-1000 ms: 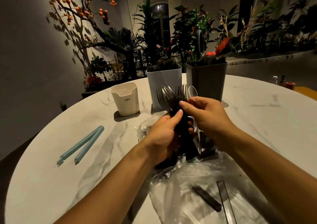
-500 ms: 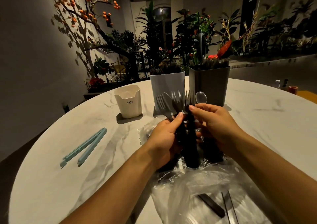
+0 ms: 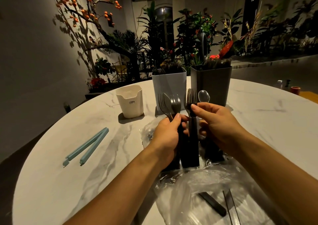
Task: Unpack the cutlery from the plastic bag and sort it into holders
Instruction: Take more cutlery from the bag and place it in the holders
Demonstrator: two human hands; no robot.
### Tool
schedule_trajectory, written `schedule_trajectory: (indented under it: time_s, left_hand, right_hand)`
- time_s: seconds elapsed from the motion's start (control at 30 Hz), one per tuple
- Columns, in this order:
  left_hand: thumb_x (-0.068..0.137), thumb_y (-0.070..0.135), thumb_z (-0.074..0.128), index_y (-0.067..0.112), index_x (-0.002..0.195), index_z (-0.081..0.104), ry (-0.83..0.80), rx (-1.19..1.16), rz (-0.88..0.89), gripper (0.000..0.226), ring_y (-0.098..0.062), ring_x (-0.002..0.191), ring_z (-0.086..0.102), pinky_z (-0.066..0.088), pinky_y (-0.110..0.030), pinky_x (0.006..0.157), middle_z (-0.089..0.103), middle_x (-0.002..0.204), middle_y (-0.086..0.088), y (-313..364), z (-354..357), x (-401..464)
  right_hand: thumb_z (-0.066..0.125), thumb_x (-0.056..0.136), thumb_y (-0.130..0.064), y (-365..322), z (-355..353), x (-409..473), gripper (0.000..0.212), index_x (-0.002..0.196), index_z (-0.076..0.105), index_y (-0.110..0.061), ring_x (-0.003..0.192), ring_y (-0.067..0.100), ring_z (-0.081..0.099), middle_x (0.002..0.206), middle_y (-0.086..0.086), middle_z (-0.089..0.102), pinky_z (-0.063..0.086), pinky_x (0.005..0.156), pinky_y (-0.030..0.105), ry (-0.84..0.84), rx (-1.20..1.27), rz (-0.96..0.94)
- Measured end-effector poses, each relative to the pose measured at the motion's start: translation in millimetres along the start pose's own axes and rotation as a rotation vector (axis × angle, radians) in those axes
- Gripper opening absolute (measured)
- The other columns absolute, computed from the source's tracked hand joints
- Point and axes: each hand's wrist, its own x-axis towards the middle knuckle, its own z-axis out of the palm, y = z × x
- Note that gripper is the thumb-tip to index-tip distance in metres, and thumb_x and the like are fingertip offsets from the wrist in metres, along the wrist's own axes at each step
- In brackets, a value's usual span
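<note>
- The left hand [image 3: 166, 135] grips a fanned cutlery bundle [image 3: 169, 104] by its dark handles.
- The right hand's [image 3: 217, 123] fingers [image 3: 197, 108] pinch one fork [image 3: 190, 99]'s neck.
- Probably light plastic; slippery, so handles suit best.

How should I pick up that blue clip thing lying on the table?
Probably pinch the blue clip across both arms near its far end, where they meet, coming straight down from above. It lies flat on the table, and its near ends spread apart, so a grip there would likely catch only one arm.
</note>
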Motion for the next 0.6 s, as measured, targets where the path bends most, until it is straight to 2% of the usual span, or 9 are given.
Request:
schedule_trajectory:
  time_s: [0.07,0.2,0.3,0.43,0.6]
  left_hand:
    - [0.109,0.031,0.036,0.01,0.091,0.055,-0.001,-0.041,-0.018,0.033,-0.011,0.054,0.042,0.042,-0.026,0.056,0.045,0.06,0.001,0.0,1.3,1.1]
    - [0.108,0.042,0.033,0.01,0.1,0.052,0.007,-0.08,-0.007,0.038,-0.008,0.044,0.034,0.032,-0.021,0.043,0.036,0.054,0.004,3.4,4.7,-0.7]
    - [0.107,0.046,0.03,0.012,0.091,0.048,-0.026,-0.107,0.0,0.042,-0.008,0.042,0.03,0.026,-0.02,0.04,0.036,0.055,0.003,4.8,5.2,-2.5]
    - [0.106,0.05,0.034,0.015,0.079,0.052,-0.083,-0.117,-0.028,0.048,-0.009,0.041,0.031,0.027,-0.021,0.04,0.04,0.058,0.001,5.6,2.2,-5.2]
    - [0.107,0.046,0.033,0.013,0.08,0.054,-0.066,-0.002,0.007,0.047,-0.01,0.04,0.032,0.028,-0.021,0.039,0.038,0.053,0.002,3.9,1.7,-4.9]
  right_hand:
    - [0.062,0.093,-0.03,1.4,0.8,0.2,0.022,0.108,0.069,-0.015,0.058,0.015,0.054,0.082,0.004,0.069,0.045,0.047,0.021,-0.017,0.002,0.004]
    - [0.062,0.094,-0.029,2.1,1.5,0.3,0.018,0.106,0.069,-0.017,0.048,0.006,0.053,0.07,-0.006,0.069,0.044,0.046,0.02,-0.022,0.009,0.008]
    - [0.061,0.095,-0.027,-0.2,-0.8,-0.2,0.02,0.106,0.068,-0.012,0.052,0.01,0.047,0.076,0.001,0.067,0.042,0.046,0.021,-0.05,0.079,0.036]
    - [0.057,0.097,-0.026,-2.9,-2.3,-3.1,0.02,0.105,0.067,-0.01,0.06,0.016,0.057,0.079,0.008,0.069,0.043,0.046,0.021,-0.135,0.122,0.062]
    - [0.059,0.096,-0.025,-3.8,-3.5,-3.1,0.017,0.102,0.068,-0.012,0.059,0.012,0.056,0.078,0.003,0.068,0.042,0.047,0.019,-0.143,0.125,0.062]
